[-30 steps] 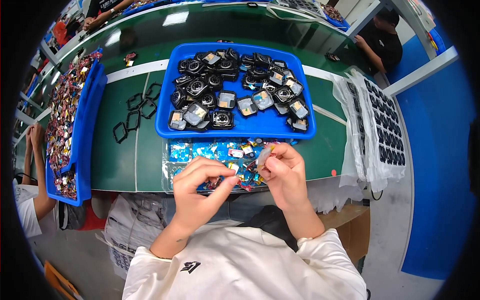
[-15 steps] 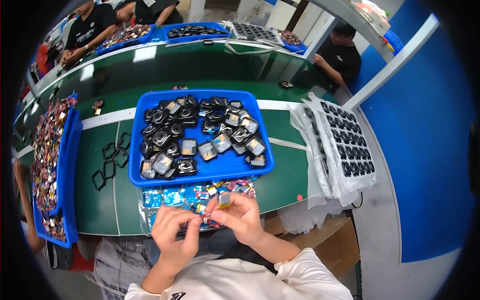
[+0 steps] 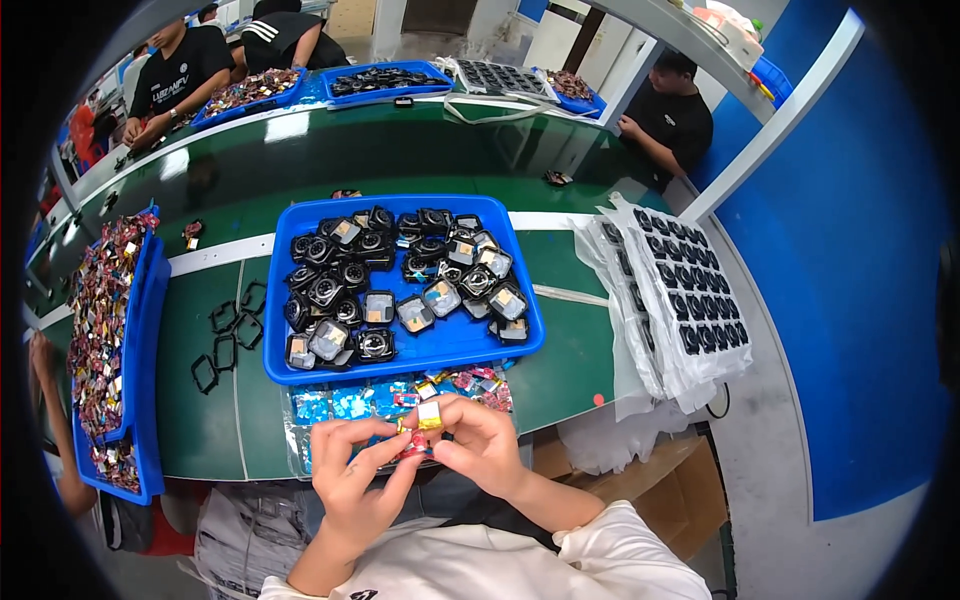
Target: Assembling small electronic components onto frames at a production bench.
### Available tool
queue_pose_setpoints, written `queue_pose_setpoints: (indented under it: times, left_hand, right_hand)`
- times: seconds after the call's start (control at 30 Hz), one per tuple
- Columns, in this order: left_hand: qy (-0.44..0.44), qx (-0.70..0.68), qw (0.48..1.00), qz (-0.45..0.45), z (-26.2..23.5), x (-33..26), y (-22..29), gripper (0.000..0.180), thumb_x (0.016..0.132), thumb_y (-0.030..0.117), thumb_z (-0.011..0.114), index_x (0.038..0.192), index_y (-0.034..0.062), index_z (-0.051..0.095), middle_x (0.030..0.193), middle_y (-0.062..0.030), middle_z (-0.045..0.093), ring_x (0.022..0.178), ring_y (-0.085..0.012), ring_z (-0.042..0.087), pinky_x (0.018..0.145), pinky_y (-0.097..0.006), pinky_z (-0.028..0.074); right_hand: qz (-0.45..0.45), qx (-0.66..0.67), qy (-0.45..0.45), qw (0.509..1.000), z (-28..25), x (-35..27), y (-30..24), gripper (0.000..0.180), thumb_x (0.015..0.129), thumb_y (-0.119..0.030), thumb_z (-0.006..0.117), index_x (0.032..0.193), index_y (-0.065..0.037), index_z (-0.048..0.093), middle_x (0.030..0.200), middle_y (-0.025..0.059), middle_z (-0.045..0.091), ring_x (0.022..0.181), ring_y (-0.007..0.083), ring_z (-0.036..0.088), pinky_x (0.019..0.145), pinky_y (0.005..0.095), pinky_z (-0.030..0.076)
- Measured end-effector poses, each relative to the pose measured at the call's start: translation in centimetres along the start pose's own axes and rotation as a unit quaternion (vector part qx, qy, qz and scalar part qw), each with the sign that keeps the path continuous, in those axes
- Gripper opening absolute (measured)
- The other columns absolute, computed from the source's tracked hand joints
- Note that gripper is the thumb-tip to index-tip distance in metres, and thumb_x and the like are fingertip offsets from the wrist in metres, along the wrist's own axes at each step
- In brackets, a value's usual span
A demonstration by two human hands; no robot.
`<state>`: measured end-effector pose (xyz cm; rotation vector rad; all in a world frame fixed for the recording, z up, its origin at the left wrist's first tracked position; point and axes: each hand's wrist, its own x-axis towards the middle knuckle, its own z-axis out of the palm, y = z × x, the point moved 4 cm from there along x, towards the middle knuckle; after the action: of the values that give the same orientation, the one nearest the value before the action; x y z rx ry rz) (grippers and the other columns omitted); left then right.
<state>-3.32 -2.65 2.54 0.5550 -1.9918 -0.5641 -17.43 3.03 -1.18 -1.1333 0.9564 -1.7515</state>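
Observation:
Just past the near table edge, my two hands meet over a small red circuit board (image 3: 418, 444) joined to a white and yellow battery block (image 3: 429, 414). Fingertips of my left hand (image 3: 352, 466) pinch the board's left side. My right hand (image 3: 487, 450) grips the piece from the right, with the battery standing up by its index finger. Fine wires between the parts are too small to make out. Beyond my hands is a blue tray (image 3: 410, 370) of black watch cases (image 3: 375, 345), several showing grey inner faces. Clear bags of shiny blue and red parts (image 3: 350, 402) lie between tray and hands.
At the left, a long blue bin (image 3: 152, 390) is heaped with red boards. Several black frames (image 3: 223, 350) lie beside it. White trays (image 3: 655, 290) of black watch parts stand at the right. A green conveyor (image 3: 400, 150) crosses behind, with co-workers (image 3: 180, 75) beyond.
The piece in my fingers has been turned: the battery's white and yellow face and the red board now show more clearly. The view has shifted slightly.

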Motion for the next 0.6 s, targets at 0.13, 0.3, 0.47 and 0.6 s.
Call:
queue_pose_setpoints:
  times: [0.13, 0.3, 0.47, 0.6]
  left_hand:
    - [0.014, -0.026, 1.0, 0.012, -0.1, -0.2, -0.3, 0.025, 0.062, -0.001, 0.076, 0.084, 0.007, 0.069, 0.082, -0.0039, 0.065, 0.073, -0.0207, 0.055, 0.065, -0.031, 0.043]
    - [0.006, -0.075, 0.997, -0.03, 0.0, -0.3, -0.4, 0.02, 0.065, -0.005, 0.071, 0.082, 0.0032, 0.066, 0.072, -0.006, 0.064, 0.065, -0.0191, 0.055, 0.061, -0.03, 0.043]
    - [-0.051, -0.133, 0.982, -0.122, 0.2, -0.4, -1.2, 0.019, 0.066, -0.004, 0.07, 0.083, 0.0019, 0.064, 0.071, -0.005, 0.062, 0.063, -0.0162, 0.051, 0.057, -0.027, 0.04]
    - [-0.065, -0.209, 0.961, -0.167, 1.2, -0.3, -1.9, 0.013, 0.069, -0.001, 0.073, 0.078, 0.0024, 0.065, 0.071, -0.0031, 0.062, 0.064, -0.0127, 0.05, 0.057, -0.025, 0.04]
  right_hand:
    - [0.003, 0.053, 0.024, 0.998, -0.3, -0.5, 0.3, 0.014, 0.083, 0.007, 0.06, 0.096, 0.004, 0.054, 0.108, 0.0147, 0.057, 0.103, 0.0204, 0.059, 0.089, 0.0336, 0.049]
    - [0.024, 0.037, 0.058, 0.997, 0.1, 0.0, -0.4, 0.025, 0.085, 0.005, 0.063, 0.109, 0.004, 0.058, 0.103, 0.0086, 0.058, 0.093, 0.0128, 0.059, 0.082, 0.0253, 0.05]
    - [0.026, -0.029, 0.024, 0.999, -0.2, 0.1, -0.3, 0.025, 0.085, 0.003, 0.065, 0.109, 0.006, 0.061, 0.1, 0.0086, 0.06, 0.093, 0.0125, 0.058, 0.076, 0.0246, 0.051]
    - [0.015, -0.037, 0.045, 0.998, -0.8, 0.2, -0.8, 0.03, 0.083, 0.003, 0.065, 0.112, 0.006, 0.059, 0.1, 0.0074, 0.062, 0.088, 0.0107, 0.058, 0.076, 0.0242, 0.05]
